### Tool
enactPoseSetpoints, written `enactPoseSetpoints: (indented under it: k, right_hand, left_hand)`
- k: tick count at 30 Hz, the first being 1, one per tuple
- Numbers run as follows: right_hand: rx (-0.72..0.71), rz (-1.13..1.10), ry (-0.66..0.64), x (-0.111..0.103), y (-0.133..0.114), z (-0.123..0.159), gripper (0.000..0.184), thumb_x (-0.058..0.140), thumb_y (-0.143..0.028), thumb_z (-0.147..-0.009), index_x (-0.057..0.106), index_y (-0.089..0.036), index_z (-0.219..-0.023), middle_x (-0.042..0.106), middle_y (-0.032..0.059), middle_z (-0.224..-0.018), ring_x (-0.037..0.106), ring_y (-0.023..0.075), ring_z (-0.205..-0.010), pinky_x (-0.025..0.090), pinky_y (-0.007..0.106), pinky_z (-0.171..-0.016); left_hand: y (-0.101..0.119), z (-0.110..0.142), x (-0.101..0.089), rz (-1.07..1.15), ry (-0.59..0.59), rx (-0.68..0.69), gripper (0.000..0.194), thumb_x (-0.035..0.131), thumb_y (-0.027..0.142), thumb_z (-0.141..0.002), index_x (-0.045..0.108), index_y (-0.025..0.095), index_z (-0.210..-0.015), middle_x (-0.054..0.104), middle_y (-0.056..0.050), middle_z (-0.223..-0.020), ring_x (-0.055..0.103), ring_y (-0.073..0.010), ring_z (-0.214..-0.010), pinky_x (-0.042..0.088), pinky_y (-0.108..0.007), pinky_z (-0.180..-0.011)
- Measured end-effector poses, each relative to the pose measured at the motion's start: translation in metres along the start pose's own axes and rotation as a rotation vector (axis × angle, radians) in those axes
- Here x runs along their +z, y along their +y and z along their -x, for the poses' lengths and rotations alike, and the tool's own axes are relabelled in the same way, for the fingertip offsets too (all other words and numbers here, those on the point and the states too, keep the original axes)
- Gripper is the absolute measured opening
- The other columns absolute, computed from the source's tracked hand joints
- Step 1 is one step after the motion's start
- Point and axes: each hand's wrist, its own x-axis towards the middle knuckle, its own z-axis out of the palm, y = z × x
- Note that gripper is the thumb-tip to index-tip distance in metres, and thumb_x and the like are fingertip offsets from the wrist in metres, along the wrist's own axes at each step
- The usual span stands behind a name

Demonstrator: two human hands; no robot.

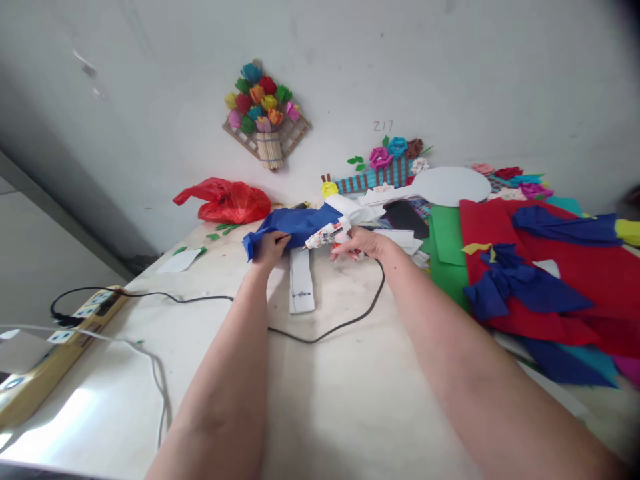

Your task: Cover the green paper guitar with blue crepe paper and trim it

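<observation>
My right hand (357, 241) is closed round a white, patterned hot glue gun (325, 235). Its nozzle points left, close to the front edge of a sheet of blue paper (300, 223). With fingers closed on that blue sheet, my left hand (273, 247) grips its near left part. From beneath the blue sheet a white strip of card (301, 287) sticks out toward me, with small dark marks across it. A black cord (325, 340) loops from the glue gun over the table. Whether the nozzle touches the paper I cannot tell.
At left lies a yellow power strip (85, 327) with cords. A red plastic bag (230, 202) sits near the wall. Green sheets (447, 250), red paper (565, 280) and blue scraps (530, 287) pile up at right. Paper flowers (260, 100) hang on the wall.
</observation>
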Motion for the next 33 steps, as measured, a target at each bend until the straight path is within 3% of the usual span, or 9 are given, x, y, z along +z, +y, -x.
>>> enactPoseSetpoints:
  k: [3,15,21,33]
  right_hand:
    - [0.040,0.064,0.016,0.002,-0.001,-0.003,0.023,0.075,-0.026,-0.059,0.062,-0.012,-0.072,0.070,0.0070,-0.070,0.047,0.0057,-0.041,0.032,0.018,-0.034]
    - [0.090,0.067,0.043,0.000,0.000,0.001,0.023,0.074,-0.025,-0.058,0.063,-0.013,-0.073,0.070,0.0074,-0.070,0.055,0.0109,-0.050,0.032,0.018,-0.033]
    - [0.093,0.062,0.037,0.001,-0.003,0.004,0.020,0.074,-0.024,-0.058,0.062,-0.012,-0.069,0.071,0.0082,-0.070,0.047,0.0072,-0.042,0.032,0.018,-0.033]
    - [0.077,0.055,0.051,0.000,-0.002,0.003,0.023,0.076,-0.027,-0.058,0.062,-0.012,-0.068,0.071,0.0088,-0.069,0.050,0.0082,-0.044,0.032,0.018,-0.033]
  left_hand:
    - [0.003,-0.002,0.001,0.009,0.028,0.015,0.021,0.056,0.034,-0.076,0.070,0.018,-0.076,0.069,-0.004,-0.078,0.060,-0.0213,-0.078,0.044,-0.030,-0.072]
    - [0.013,-0.001,0.002,0.071,-0.059,0.064,0.013,0.052,0.025,-0.075,0.053,0.019,-0.064,0.061,-0.002,-0.068,0.056,-0.0174,-0.073,0.044,-0.030,-0.070]
    - [0.009,0.000,0.003,0.087,-0.110,0.018,0.013,0.052,0.025,-0.075,0.053,0.019,-0.064,0.057,0.000,-0.064,0.055,-0.0165,-0.069,0.043,-0.029,-0.066]
    - [0.012,0.002,0.004,0.100,-0.130,-0.041,0.014,0.053,0.027,-0.074,0.052,0.020,-0.062,0.055,0.001,-0.060,0.056,-0.0175,-0.067,0.043,-0.029,-0.065]
